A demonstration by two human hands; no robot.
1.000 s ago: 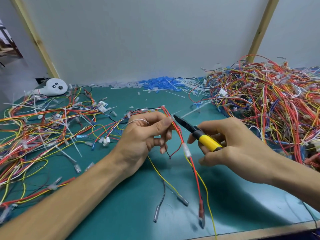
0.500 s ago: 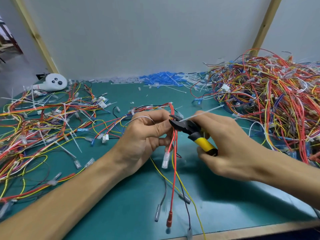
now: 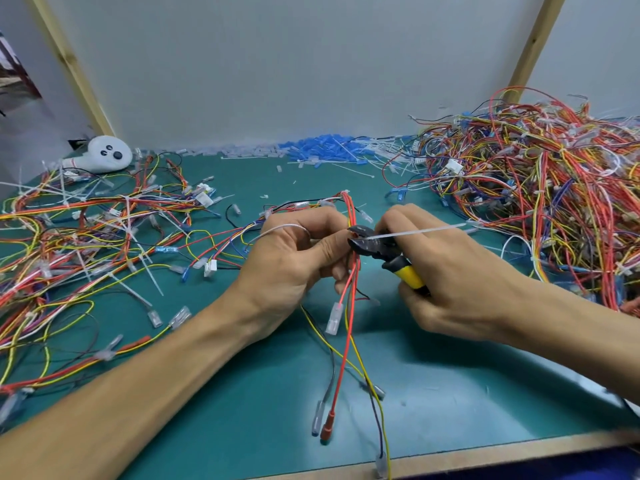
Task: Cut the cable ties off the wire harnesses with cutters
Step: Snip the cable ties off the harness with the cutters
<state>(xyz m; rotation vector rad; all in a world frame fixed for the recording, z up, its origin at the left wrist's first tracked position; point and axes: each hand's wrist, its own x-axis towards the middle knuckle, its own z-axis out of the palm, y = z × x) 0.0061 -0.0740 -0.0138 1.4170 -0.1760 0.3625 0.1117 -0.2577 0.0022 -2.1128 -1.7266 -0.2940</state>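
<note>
The left hand (image 3: 294,251) holds the wire harness (image 3: 350,289) above the green mat (image 3: 450,393), thumb and fingers pinched on its red wires. The loose ends hang down toward the mat's near edge. The right hand (image 3: 450,271) is curled round the yellow handle of the cutters (image 3: 381,247). The black cutter head meets the harness just beside the left thumb, at a white cable tie (image 3: 422,231) whose tail points right. 1 pile of harnesses (image 3: 536,202) lies at right; separated harnesses (image 3: 86,230) spread at left.
</note>
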